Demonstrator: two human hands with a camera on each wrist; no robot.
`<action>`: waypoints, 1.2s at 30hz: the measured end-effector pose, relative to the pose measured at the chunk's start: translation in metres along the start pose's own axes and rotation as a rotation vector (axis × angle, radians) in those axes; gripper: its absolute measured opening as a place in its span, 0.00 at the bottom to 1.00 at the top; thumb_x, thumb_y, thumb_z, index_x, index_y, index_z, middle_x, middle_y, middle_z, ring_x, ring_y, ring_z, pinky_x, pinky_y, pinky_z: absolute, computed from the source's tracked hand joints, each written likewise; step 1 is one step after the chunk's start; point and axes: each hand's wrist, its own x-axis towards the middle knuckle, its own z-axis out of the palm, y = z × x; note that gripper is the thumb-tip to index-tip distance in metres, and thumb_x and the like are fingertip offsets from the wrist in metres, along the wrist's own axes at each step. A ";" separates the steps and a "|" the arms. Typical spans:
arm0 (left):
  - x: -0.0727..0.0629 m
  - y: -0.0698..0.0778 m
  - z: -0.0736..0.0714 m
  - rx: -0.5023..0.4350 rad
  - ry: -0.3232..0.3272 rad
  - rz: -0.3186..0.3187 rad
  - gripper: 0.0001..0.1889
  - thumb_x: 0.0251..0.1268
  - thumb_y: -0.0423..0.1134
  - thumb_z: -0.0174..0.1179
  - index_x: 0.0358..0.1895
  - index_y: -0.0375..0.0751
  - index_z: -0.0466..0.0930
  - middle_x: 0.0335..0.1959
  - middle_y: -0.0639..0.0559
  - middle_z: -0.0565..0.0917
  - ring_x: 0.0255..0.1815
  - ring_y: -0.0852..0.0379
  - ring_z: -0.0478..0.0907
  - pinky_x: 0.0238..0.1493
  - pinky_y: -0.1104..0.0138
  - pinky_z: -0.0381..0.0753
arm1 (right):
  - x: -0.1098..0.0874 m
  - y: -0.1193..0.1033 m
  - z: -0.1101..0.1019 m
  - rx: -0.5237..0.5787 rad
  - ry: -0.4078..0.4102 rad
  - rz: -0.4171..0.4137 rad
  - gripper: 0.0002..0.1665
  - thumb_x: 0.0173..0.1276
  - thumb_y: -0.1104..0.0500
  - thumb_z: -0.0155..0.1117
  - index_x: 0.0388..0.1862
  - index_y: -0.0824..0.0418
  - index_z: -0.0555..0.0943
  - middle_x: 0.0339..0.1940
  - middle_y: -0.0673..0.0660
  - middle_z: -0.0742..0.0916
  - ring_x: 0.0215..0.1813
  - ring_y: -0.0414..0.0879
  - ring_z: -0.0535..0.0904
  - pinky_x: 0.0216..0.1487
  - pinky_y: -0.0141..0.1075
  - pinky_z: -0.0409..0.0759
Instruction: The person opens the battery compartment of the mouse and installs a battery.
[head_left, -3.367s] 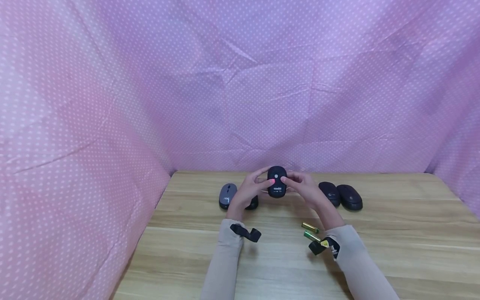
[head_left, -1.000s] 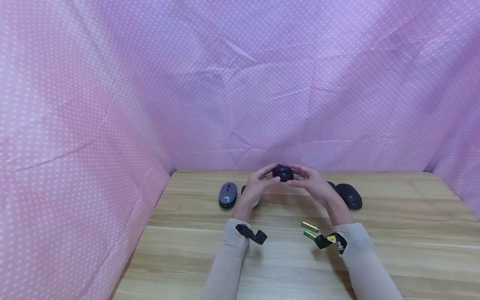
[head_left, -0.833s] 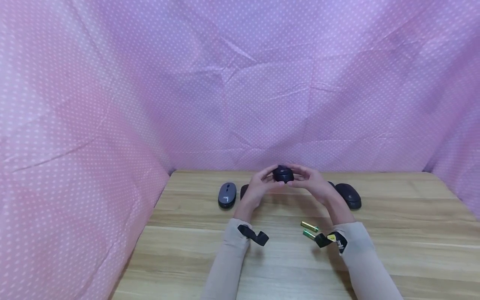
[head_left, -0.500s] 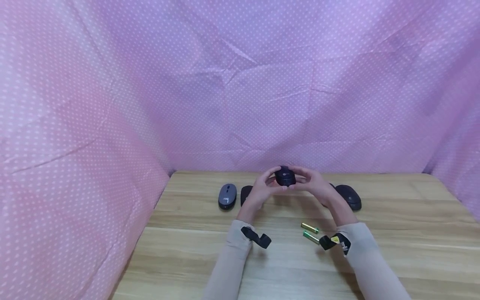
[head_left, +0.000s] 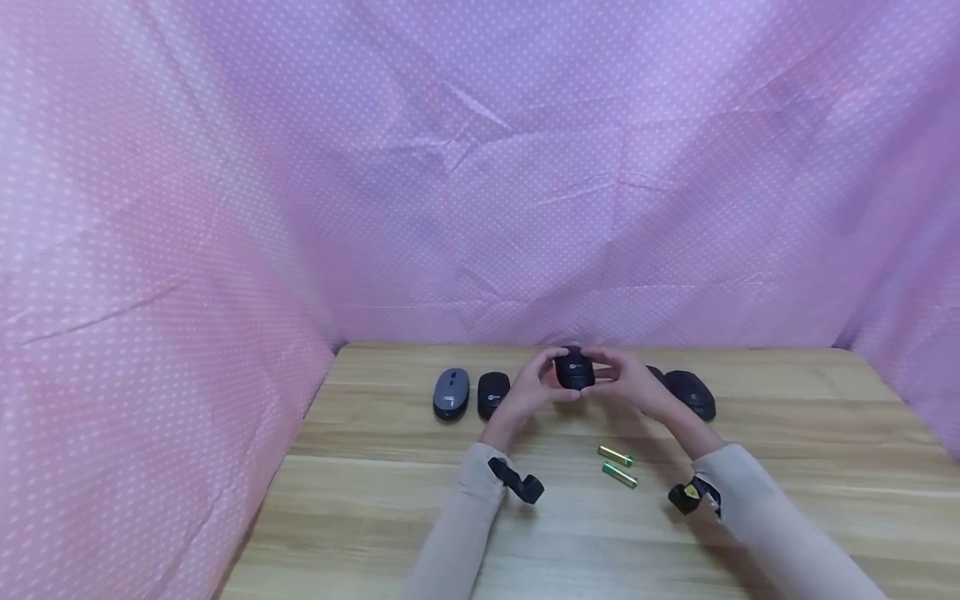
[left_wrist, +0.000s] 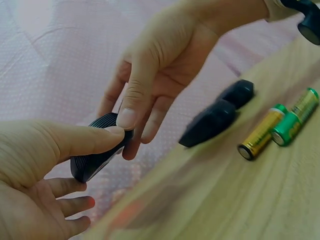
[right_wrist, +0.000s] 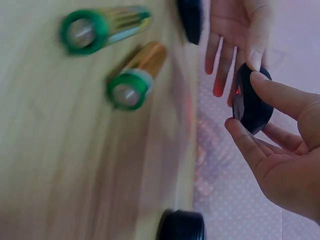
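A black computer mouse [head_left: 574,369] is held above the back of the table, its top with a small logo facing the head camera. My left hand [head_left: 531,390] grips its left side and my right hand [head_left: 630,385] its right side, with both thumbs at the near end. In the left wrist view, the thumbs press close together on the ribbed side of the mouse [left_wrist: 102,131]. A red light glows on the underside of the mouse [right_wrist: 245,95] in the right wrist view, and reddish light falls on my left fingertips.
Left of the hands lie a grey mouse [head_left: 452,393] and a black mouse [head_left: 493,395]. To the right is another black mouse [head_left: 690,394], with one more partly hidden behind my right hand. A gold battery [head_left: 615,455] and a green battery [head_left: 619,475] lie in front on the wooden table [head_left: 360,517].
The held mouse has turned from underside facing the head camera to top facing it. Over the last second it has come lower and slightly right, both hands still gripping it.
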 end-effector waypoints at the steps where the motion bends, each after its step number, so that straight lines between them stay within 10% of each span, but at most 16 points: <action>1: 0.000 -0.002 0.001 0.005 -0.001 -0.003 0.36 0.52 0.21 0.73 0.67 0.41 0.74 0.73 0.45 0.74 0.77 0.46 0.67 0.81 0.53 0.61 | -0.001 0.001 0.000 -0.020 -0.005 -0.005 0.41 0.61 0.73 0.73 0.71 0.79 0.66 0.71 0.79 0.72 0.65 0.75 0.76 0.62 0.52 0.82; 23: -0.010 -0.011 0.003 0.410 -0.087 -0.080 0.39 0.56 0.37 0.76 0.71 0.54 0.68 0.73 0.46 0.73 0.73 0.46 0.70 0.76 0.51 0.67 | -0.015 0.023 0.008 -0.199 -0.023 -0.002 0.41 0.59 0.66 0.78 0.69 0.74 0.71 0.66 0.76 0.79 0.58 0.68 0.84 0.58 0.54 0.84; 36: -0.011 -0.017 -0.002 0.485 -0.122 -0.087 0.40 0.59 0.39 0.75 0.73 0.57 0.66 0.76 0.46 0.70 0.77 0.45 0.66 0.77 0.49 0.65 | -0.012 0.020 0.012 -0.304 -0.040 -0.009 0.40 0.58 0.63 0.80 0.68 0.72 0.73 0.64 0.72 0.82 0.59 0.65 0.84 0.60 0.55 0.83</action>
